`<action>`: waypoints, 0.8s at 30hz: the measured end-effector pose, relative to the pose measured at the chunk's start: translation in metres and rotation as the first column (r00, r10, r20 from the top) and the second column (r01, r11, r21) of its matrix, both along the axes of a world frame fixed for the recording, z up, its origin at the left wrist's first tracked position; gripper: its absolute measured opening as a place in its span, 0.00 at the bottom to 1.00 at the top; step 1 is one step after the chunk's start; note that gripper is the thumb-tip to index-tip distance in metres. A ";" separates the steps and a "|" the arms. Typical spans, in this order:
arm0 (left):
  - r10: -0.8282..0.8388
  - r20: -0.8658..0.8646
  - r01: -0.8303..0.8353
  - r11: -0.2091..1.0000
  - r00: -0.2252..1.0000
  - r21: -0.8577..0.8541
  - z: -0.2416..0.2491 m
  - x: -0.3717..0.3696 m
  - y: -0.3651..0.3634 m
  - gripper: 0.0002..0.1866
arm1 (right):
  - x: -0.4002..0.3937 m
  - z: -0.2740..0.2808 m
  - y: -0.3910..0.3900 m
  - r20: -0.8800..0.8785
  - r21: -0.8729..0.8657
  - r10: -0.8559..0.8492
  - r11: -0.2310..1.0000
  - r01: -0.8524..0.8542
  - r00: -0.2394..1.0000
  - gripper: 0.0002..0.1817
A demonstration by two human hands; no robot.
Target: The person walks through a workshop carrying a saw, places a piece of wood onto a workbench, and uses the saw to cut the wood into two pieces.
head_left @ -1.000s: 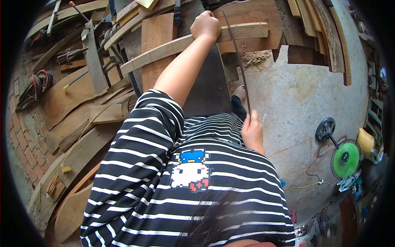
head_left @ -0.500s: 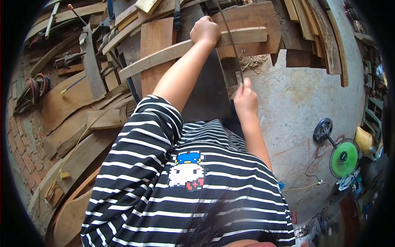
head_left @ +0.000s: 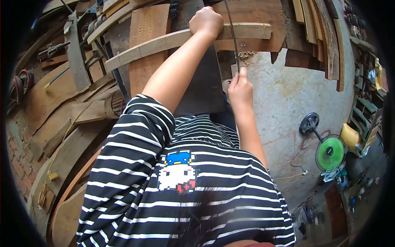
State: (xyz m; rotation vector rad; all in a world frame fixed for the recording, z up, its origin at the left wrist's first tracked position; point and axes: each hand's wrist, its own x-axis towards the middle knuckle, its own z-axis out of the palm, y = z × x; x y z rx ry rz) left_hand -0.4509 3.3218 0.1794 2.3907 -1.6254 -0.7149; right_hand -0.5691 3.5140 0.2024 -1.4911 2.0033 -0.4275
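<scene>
My left hand (head_left: 206, 24) is closed over a long, slightly curved wooden strip (head_left: 160, 44), pressing it down across the boards on the bench. To its right, my right hand (head_left: 241, 91) grips the lower end of a saw (head_left: 233, 35). Its narrow dark blade appears edge-on and crosses the strip near the strip's right end. The saw's far end runs out of the top of the view, and my fist covers most of its grip. Beneath the strip lie a reddish-brown board (head_left: 149, 24) and a dark panel (head_left: 197, 82).
Sawdust (head_left: 247, 55) lies on the concrete floor (head_left: 304, 88). Planks (head_left: 329, 41) are stacked at the upper right. A green fan (head_left: 330, 152) stands at the right, its cord trailing along the floor. Curved timber pieces (head_left: 74, 152) and a clamp (head_left: 53, 51) fill the left side.
The whole view has shifted a little. My right hand and the saw have moved slightly toward the strip, and the blade looks more upright. My left hand keeps its hold on the strip.
</scene>
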 end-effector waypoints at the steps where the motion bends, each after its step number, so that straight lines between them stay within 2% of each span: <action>1: 0.020 -0.006 -0.020 1.000 1.000 0.013 0.000 0.000 -0.002 0.16 | -0.001 0.005 0.009 -0.002 0.044 -0.012 0.999 0.012 1.000 0.15; 2: 0.013 -0.020 -0.013 1.000 1.000 0.021 0.001 0.001 -0.001 0.16 | -0.002 0.012 0.025 -0.003 0.099 -0.026 0.995 0.027 1.000 0.14; 4: 0.027 -0.060 -0.025 0.999 0.998 0.022 0.014 -0.002 -0.001 0.16 | -0.017 0.007 0.093 -0.016 0.046 -0.040 0.998 0.041 0.999 0.15; 7: 0.068 -0.143 -0.062 0.997 0.987 0.042 0.024 0.001 0.001 0.17 | -0.045 0.007 0.194 -0.074 0.120 -0.080 0.989 0.088 0.994 0.12; 10: 0.041 -0.176 -0.036 0.999 0.984 0.031 0.029 0.001 0.002 0.17 | -0.047 0.019 0.161 -0.050 0.105 -0.082 0.991 0.087 0.995 0.11; 12: 0.038 -0.181 -0.035 0.999 0.983 0.017 0.031 0.002 0.002 0.17 | -0.029 0.000 0.098 -0.005 -0.002 -0.021 1.000 0.021 1.000 0.13; 13: 0.032 -0.181 -0.030 0.999 0.983 0.010 0.032 0.002 0.004 0.17 | -0.015 0.008 0.054 -0.009 0.106 -0.025 0.994 0.026 1.000 0.14; 15: 0.043 -0.172 -0.046 0.999 0.984 -0.014 0.028 0.001 0.005 0.17 | 0.003 0.004 -0.011 0.022 -0.024 -0.045 0.999 0.046 0.999 0.14; 18: 0.033 -0.157 -0.039 0.999 0.987 -0.034 0.025 0.001 -0.002 0.17 | 0.001 0.012 -0.007 -0.054 0.004 -0.023 1.000 0.023 0.998 0.14; 20: 0.023 -0.153 -0.030 0.999 0.988 -0.043 0.023 0.001 0.003 0.17 | -0.009 0.014 0.034 0.012 0.079 -0.044 0.996 0.043 0.999 0.13; 22: 0.023 -0.168 -0.028 0.999 0.986 -0.030 0.030 -0.001 0.002 0.16 | -0.025 0.004 0.117 0.011 0.084 -0.055 0.995 0.054 0.998 0.13; 23: 0.028 -0.156 -0.032 0.999 0.987 -0.023 0.030 0.000 0.003 0.16 | -0.029 0.021 0.145 0.013 0.196 -0.102 0.976 0.098 0.995 0.15; 24: 0.033 -0.155 -0.035 0.999 0.987 -0.012 0.030 0.000 0.004 0.16 | -0.039 0.017 0.180 -0.040 0.127 -0.073 0.989 0.078 0.997 0.16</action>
